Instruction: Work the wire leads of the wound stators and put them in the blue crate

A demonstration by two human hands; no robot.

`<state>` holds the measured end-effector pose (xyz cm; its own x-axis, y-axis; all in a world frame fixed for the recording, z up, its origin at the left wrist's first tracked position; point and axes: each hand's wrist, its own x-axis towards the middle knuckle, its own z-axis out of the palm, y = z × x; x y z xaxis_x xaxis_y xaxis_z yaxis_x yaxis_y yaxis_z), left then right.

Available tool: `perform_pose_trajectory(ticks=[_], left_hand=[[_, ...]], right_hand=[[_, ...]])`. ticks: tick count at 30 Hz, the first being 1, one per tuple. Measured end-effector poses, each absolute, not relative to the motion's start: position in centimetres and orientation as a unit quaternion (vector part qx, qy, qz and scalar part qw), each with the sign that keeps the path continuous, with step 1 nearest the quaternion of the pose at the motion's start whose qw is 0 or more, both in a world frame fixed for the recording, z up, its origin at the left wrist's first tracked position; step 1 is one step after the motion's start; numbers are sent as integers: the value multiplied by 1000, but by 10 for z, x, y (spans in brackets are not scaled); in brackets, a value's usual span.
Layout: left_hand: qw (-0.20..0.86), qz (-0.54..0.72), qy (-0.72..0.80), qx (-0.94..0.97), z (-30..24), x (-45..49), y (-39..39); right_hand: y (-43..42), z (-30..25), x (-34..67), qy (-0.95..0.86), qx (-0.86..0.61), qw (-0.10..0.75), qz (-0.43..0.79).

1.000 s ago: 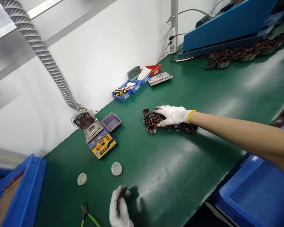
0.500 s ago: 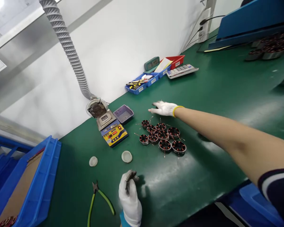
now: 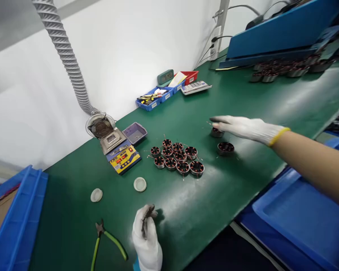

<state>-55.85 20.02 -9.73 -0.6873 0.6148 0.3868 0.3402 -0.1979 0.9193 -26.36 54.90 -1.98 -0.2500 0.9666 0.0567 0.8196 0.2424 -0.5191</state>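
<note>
In a white glove with dark fingertips, my right hand [image 3: 240, 128] reaches in from the right. Its fingers lie close together on a small motor stator [image 3: 217, 132] with copper windings and thin wire ends. Another stator [image 3: 226, 148] sits apart, just below that hand. To the left stands a cluster of several stators [image 3: 180, 156], side by side, wire ends sticking out. My left hand [image 3: 147, 239], gloved too, rests at the lower middle with its fingers curled in; nothing shows in it. Left of it, green-handled cutters [image 3: 100, 228] lie with handles spread.
Two round white lids [image 3: 140, 184] lie beyond my left hand. Behind are a yellow-blue solder pot unit [image 3: 124, 159], a purple tray [image 3: 135, 133], small blue trays [image 3: 148, 107] and a calculator [image 3: 196, 87]. A blue bin [image 3: 15, 222] stands left; more stators [image 3: 288, 69] lie far right.
My right hand has moved right, from behind the cluster to a separate stator. One more stator shows at the cluster's back edge. My left hand stays curled; the view has turned right.
</note>
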Motion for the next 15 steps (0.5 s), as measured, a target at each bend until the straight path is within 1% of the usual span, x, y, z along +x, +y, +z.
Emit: perform_pose_trajectory(ticks=[3,6,8,10,12,13,15], left_hand=[[122,684,611,379,-96,-553,200],[124,693,604,374,-95,-550,200],[111,697,603,371,-94,-552,200],[107,699,609,360,-91,-554,200],[109,701,614,346,-88,-555,200],[112,702,615,342,-86,-555,199],[116,704,613,340,-84,-554,199]], right_hand=[[508,-43,-246,-772,-570,156,235],[474,-67,-266,-798,-515,150,274],[465,-74,-280,-809,-482,161,295],[470,-70,-286,-795,-500,202,277],[484,-62,-284,-757,-559,246,231],[492,-58,-281,-739,-588,255,210],[505,-54,-276,-727,-611,242,199]])
